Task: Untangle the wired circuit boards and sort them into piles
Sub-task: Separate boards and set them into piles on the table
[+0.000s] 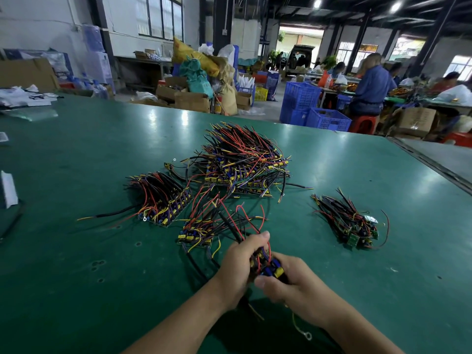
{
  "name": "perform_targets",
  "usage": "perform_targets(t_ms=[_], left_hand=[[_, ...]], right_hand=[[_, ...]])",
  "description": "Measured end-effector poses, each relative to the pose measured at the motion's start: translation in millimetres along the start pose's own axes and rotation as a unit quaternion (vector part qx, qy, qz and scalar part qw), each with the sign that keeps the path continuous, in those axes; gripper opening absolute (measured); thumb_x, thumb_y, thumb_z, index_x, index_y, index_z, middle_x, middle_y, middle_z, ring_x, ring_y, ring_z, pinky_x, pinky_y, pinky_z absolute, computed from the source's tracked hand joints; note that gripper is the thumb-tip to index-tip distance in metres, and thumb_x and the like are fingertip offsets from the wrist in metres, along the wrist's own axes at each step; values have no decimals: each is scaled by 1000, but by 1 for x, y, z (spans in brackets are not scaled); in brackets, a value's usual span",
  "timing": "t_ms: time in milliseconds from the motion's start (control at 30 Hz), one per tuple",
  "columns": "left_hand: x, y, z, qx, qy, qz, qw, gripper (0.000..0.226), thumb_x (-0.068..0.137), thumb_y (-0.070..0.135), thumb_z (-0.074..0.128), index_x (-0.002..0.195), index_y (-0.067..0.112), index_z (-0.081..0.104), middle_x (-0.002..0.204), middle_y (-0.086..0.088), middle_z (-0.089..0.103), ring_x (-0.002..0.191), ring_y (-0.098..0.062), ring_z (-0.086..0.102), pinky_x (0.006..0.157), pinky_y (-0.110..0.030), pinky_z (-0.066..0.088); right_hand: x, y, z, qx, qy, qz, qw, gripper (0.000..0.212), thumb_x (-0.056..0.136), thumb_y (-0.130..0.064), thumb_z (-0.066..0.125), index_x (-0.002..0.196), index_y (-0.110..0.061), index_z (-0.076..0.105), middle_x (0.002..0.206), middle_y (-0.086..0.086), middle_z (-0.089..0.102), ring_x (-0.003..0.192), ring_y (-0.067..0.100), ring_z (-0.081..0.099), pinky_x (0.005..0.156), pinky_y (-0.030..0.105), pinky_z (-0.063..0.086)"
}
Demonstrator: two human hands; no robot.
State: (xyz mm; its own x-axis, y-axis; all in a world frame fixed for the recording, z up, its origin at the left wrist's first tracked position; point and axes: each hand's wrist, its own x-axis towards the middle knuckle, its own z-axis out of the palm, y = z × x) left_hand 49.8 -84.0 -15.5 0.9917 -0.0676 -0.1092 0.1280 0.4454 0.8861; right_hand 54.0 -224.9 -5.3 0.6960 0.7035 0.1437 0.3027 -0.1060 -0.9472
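Both hands hold one wired circuit board (268, 268) just above the green table (102, 264), near its front. My left hand (238, 267) grips its bundle of red and black wires from the left. My right hand (293, 290) pinches the board end with blue and yellow parts. Its wires run up into a small loose cluster of boards (201, 231). A large tangled heap (245, 159) lies beyond. A tidy pile (163, 200) sits to the left, and a smaller pile (350, 223) lies to the right.
White paper and plastic (23, 97) lie at the table's far left, and a white object (9, 189) at the left edge. Blue crates (314, 108), cardboard boxes and seated people stand beyond the far edge. A metal rail (434, 167) borders the right side.
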Motion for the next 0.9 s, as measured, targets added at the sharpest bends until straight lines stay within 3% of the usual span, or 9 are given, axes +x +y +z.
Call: perform_targets(t_ms=[233,367,433,500,567,667,733,833,900], left_hand=[[5,2,-5,64,23,46,997,31,69,48,67,50,23,62,55,9,55,53,-11,53,60,-25,44],[9,3,-4,120,61,106,985,22,73,58,62,74,39,74,75,18,70,74,-1,65,75,-18,49],[9,4,-7,180,60,144,971,30,77,61,57,62,36,66,63,20,61,61,2,56,64,-10,44],[10,4,-11,228,65,162,958,40,79,57,57,54,26,52,58,11,48,57,-8,46,61,-22,38],[12,6,-13,230,100,155,956,40,80,54,60,54,24,54,61,2,48,59,-12,45,61,-28,37],[14,7,-17,251,127,165,945,56,89,49,60,46,22,38,49,7,35,48,-13,32,52,-27,27],[13,6,-18,317,120,183,923,64,85,59,57,45,17,31,43,8,26,44,-14,27,49,-29,23],[17,0,-18,353,145,178,907,65,72,70,60,54,8,50,48,-1,50,48,-17,45,53,-30,37],[23,-2,-20,329,207,181,903,47,72,57,75,68,14,55,60,4,59,53,-4,51,55,-20,40]], right_hand=[[0,-1,-18,-87,21,13,996,21,80,-40,67,70,-28,54,56,-10,44,50,6,39,51,20,34],[-6,1,-28,-134,18,34,990,34,79,-47,70,73,-18,53,57,-7,45,50,9,41,51,23,35],[-9,2,-32,-147,22,28,989,33,80,-48,67,73,-19,53,57,-8,43,52,9,40,51,24,33],[-11,1,-37,-155,31,16,987,30,81,-46,59,73,-18,53,59,-7,40,54,10,37,53,27,29],[-13,1,-46,-154,49,17,987,32,78,-43,52,75,-12,55,60,-4,42,54,11,36,52,29,28],[-18,3,-61,-131,97,21,986,34,74,-41,45,74,-8,57,60,0,45,52,12,35,49,25,28],[-21,7,-69,-109,156,20,982,35,74,-40,42,73,-9,58,60,2,44,52,14,34,48,23,27],[-19,13,-77,-88,254,0,963,32,76,-37,41,74,-11,59,55,3,44,48,16,35,46,23,26],[-15,13,-80,-37,318,-9,947,28,76,-30,40,73,-13,62,48,4,44,43,15,35,43,23,24]])
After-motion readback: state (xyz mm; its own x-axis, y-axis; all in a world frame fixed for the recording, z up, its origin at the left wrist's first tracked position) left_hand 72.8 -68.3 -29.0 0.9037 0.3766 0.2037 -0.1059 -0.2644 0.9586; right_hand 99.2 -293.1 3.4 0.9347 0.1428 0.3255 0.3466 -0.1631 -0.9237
